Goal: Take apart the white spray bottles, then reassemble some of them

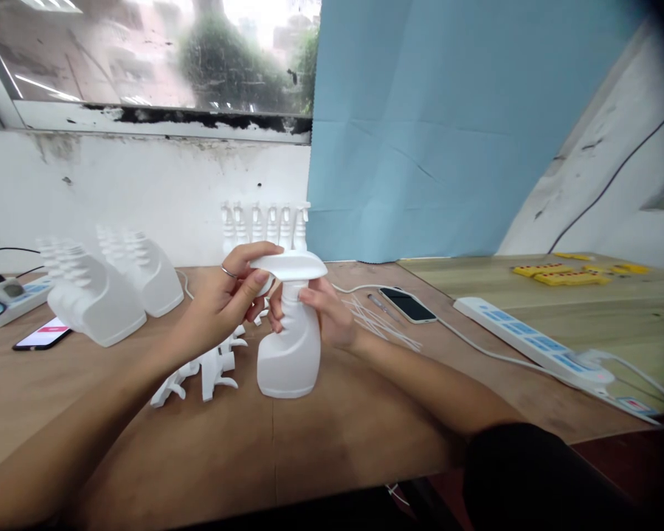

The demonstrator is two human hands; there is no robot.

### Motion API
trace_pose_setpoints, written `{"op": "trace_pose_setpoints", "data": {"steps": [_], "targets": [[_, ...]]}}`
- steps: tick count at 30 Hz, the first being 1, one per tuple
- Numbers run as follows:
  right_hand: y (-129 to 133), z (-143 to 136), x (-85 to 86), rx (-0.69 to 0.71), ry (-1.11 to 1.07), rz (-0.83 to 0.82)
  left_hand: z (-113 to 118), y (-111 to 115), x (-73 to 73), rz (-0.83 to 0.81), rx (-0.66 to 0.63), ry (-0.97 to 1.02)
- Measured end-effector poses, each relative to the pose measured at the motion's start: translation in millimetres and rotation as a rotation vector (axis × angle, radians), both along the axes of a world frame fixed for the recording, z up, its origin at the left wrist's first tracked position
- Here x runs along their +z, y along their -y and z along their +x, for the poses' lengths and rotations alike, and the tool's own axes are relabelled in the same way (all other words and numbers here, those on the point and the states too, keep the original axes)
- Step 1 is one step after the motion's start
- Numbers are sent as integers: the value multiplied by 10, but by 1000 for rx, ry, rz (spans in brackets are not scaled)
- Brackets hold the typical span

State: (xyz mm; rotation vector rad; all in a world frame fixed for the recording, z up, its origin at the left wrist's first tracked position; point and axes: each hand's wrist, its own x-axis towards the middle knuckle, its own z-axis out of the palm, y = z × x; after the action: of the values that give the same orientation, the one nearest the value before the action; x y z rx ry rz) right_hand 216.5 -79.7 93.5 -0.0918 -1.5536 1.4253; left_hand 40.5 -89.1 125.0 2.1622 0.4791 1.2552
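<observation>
A white spray bottle (291,361) stands upright on the brown table, with a white spray head (296,265) on its neck. The front end of the spray head is between the fingers and thumb of my left hand (237,291). My right hand (329,310) is wrapped round the bottle's neck from the right, just under the head. Several loose white spray heads (215,369) lie on the table left of the bottle. Behind my hands, several bottles with spray heads (257,225) stand in a row by the wall.
Headless white bottles (97,302) are grouped at the left, beside a lit phone (43,334). Right of my hands are white thin strips (384,324), a dark-screened phone (408,304) and a power strip (531,343) with its cable. Yellow pieces (564,273) lie farther right.
</observation>
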Motion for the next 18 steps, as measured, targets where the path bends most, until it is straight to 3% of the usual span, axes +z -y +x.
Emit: {"op": "trace_pose_setpoints", "data": {"steps": [7,11,18], "targets": [[3,0,2,30,-26,-8,13,20,9,-18,-20,-4],[12,0,15,-20,30,-1,5,27,-4,-16,15,0],[-20,20,-31,81,-53,-72,2,8,-30,16,11,15]]}}
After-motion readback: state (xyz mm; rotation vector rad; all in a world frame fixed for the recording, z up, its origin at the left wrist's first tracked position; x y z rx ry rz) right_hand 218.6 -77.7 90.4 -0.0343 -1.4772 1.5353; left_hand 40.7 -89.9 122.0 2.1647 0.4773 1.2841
